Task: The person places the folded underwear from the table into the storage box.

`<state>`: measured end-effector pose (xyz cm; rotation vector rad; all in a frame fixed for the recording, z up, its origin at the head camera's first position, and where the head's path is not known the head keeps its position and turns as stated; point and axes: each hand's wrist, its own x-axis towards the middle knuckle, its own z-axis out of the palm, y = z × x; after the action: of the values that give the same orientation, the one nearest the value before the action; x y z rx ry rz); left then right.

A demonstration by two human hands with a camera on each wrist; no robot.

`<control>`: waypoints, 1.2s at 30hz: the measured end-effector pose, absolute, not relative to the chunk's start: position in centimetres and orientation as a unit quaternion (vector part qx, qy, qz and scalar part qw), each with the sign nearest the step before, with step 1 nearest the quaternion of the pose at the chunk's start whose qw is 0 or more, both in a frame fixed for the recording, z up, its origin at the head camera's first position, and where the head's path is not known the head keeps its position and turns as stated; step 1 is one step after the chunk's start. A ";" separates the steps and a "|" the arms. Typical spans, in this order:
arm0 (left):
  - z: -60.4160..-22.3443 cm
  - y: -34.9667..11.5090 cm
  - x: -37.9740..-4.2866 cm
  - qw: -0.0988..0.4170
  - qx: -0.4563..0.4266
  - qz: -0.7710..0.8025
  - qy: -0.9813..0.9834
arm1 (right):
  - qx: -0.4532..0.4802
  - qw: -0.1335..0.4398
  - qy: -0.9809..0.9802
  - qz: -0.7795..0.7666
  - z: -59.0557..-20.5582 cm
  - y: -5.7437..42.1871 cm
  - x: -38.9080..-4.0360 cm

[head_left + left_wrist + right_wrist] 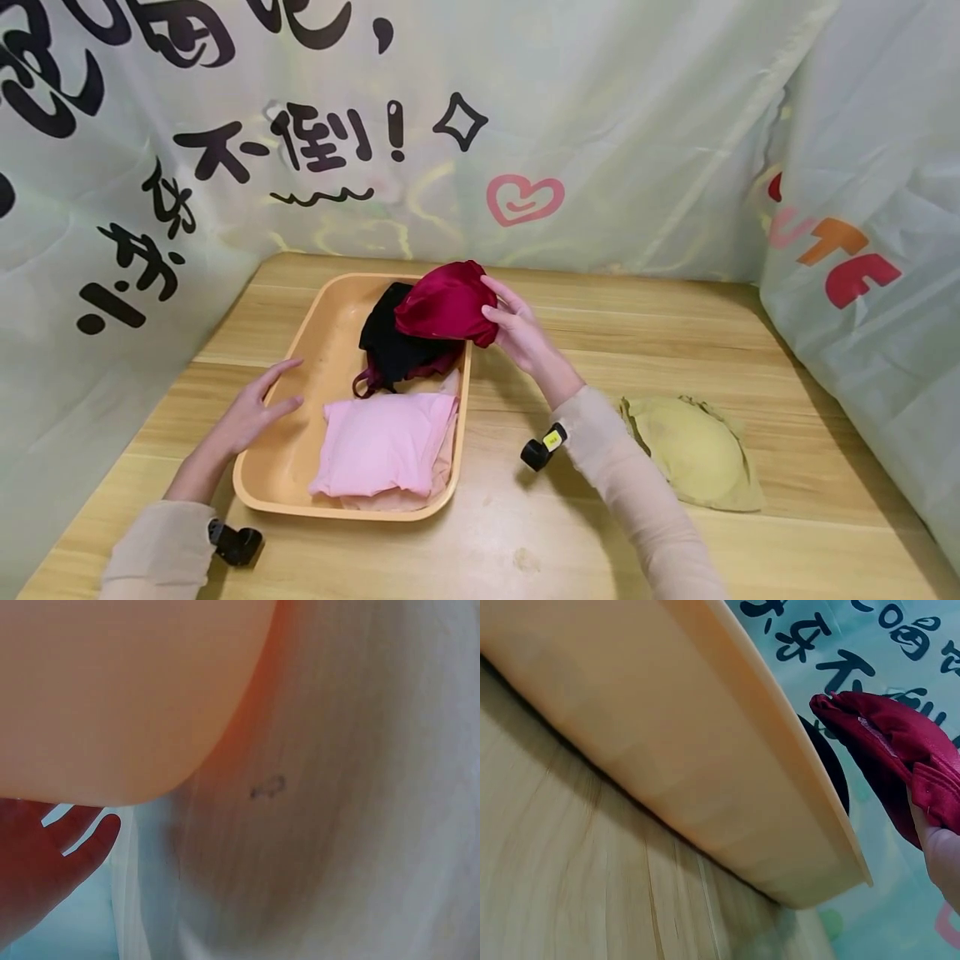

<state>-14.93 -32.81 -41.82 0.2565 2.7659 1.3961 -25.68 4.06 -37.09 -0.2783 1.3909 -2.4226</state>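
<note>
My right hand (522,332) pinches a folded dark red satin bra (444,302) by its right end, thumb and fingers on either side. The bra is over the back right of an orange plastic tray (318,367), overlapping a black bra (390,337) in the head view. In the right wrist view, the red bra (900,742) appears above the tray's rim. My left hand (251,417) is at the tray's left side, thumb and fingers spread, gripping nothing. A folded pink garment (386,442) lies in the front of the tray, over a paler peach piece. Dark red fabric shows under the black bra.
To the right, a folded yellow-green bra (690,454) lies on the wooden table (517,533), beyond my right forearm. Pale printed curtains (615,150) with lettering and a heart stand behind and along both sides of the table.
</note>
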 end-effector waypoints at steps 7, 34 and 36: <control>-41.8 -32.8 -15.0 0.012 0.087 0.449 0.889 | -0.093 0.183 0.490 -0.847 -37.2 1.8 -26.2; -42.0 -32.7 -15.1 0.008 0.083 0.454 0.887 | -0.092 0.217 0.526 -0.817 -38.2 -1.4 -27.0; -42.1 -32.7 -15.2 0.005 0.086 0.452 0.888 | -0.089 0.217 0.547 -0.803 -38.2 -1.4 -27.0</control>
<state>-15.15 -32.74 -42.06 0.2685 2.7797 1.4149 -27.04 -1.44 -38.22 -0.2469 1.5169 -2.2262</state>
